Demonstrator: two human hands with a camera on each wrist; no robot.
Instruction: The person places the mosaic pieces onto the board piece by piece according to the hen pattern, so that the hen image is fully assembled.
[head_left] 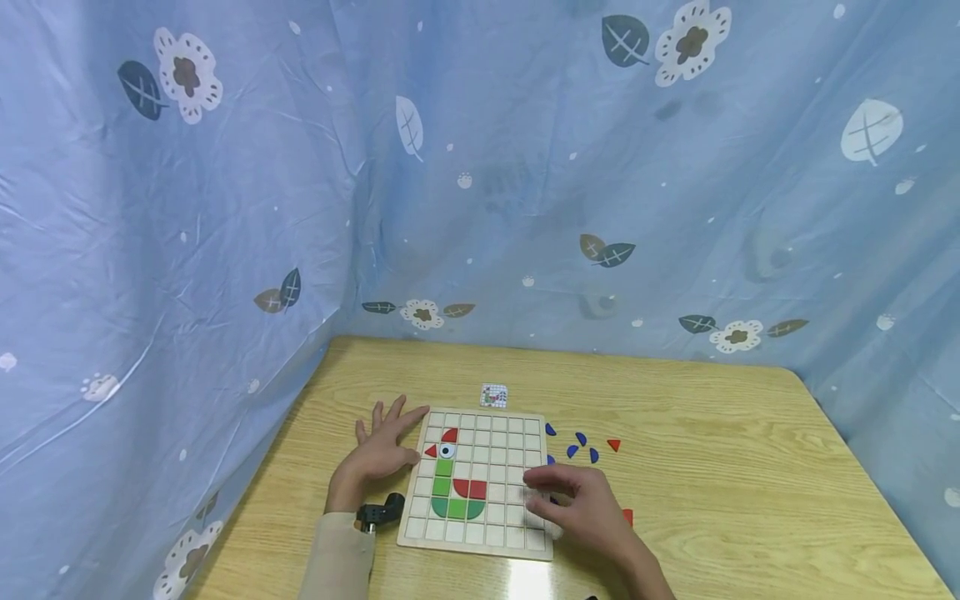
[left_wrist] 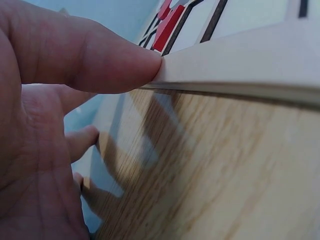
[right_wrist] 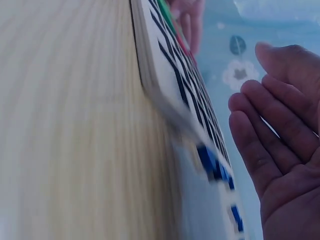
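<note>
Left hand point(head_left: 378, 454) at the grid board point(head_left: 496, 535), right hand point(head_left: 581, 504) above its opposite edge

The board lies flat on the wooden table point(head_left: 750, 467), left of the tabletop's middle; the left hand is spread, its thumb touching the board's left edge, its index fingertip at the far left corner; the right hand is relaxed and slightly curved, thumb apart from the fingers, with nothing seen in its grasp. Green squares point(head_left: 441, 487), red pieces point(head_left: 477, 489) and a round eye piece point(head_left: 447, 451) sit in the left columns; bare cells run from them to the right edge. Blue half-discs point(head_left: 581, 437) lie beside that edge, a red triangle point(head_left: 614, 445) farther out; beyond it, bare wood stretches toward the table's right edge; a small pattern card point(head_left: 493, 395) lies just past the board's far edge.
</note>
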